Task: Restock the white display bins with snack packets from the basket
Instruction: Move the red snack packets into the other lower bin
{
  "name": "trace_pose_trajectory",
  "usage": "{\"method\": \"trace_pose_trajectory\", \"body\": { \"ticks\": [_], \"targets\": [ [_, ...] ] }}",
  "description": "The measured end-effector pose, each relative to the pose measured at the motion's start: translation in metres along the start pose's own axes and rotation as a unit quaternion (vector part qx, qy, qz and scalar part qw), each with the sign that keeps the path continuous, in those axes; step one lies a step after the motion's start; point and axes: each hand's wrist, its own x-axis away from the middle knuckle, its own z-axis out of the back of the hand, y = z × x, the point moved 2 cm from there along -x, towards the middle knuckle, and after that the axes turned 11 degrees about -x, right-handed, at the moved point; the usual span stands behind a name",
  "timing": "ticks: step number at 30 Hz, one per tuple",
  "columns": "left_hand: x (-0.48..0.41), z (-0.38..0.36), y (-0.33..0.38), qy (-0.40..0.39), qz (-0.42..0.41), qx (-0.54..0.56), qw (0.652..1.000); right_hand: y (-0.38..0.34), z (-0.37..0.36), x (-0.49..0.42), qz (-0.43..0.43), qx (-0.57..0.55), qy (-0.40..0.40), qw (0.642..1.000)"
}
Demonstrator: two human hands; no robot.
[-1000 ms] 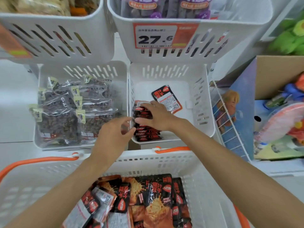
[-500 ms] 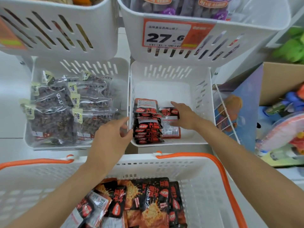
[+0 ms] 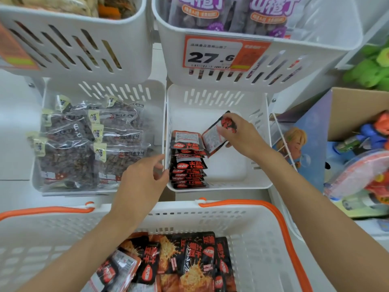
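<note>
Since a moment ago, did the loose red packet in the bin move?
Yes. The right hand holds the loose packet tilted now, farther back along the stack, nearer the back wall of the bin.

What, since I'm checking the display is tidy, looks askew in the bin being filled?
One packet in the half-empty bin is tilted, label side up, pinched in the right hand. It sits off line from the neat row along the bin's left wall. Nothing looks spilled or damaged.
</note>
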Motion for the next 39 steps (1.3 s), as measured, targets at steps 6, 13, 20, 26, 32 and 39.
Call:
{"method": "trace_pose_trajectory", "body": {
  "ticks": [6, 13, 20, 26, 32, 39],
  "targets": [
    [0.000, -0.001, -0.001, 0.001, -0.002, 0.008, 1.000, -0.003, 0.003, 0.014, -0.053, -0.024, -0.199, 0.978],
    [0.000, -0.001, -0.001, 0.001, 0.004, 0.007, 1.000, 0.017, 0.021, 0.010, 0.155, 0.276, 0.176, 0.932],
    [0.000, 0.000, 0.000, 0.003, 0.006, 0.002, 1.000, -0.007, -0.041, -0.003, 0.126, -0.039, 0.005, 0.991],
    [0.000, 0.000, 0.000, 0.001, 0.002, -0.004, 1.000, -0.004, -0.068, -0.012, -0.028, -0.145, -0.200, 0.969],
    [-0.001, 0.000, 0.000, -0.006, 0.012, 0.000, 1.000, -0.017, -0.074, -0.018, 0.107, 0.163, -0.081, 0.977],
    [0.000, 0.000, 0.000, -0.007, 0.015, -0.003, 1.000, -0.011, -0.089, -0.018, -0.019, 0.002, -0.184, 0.983]
  ]
}}
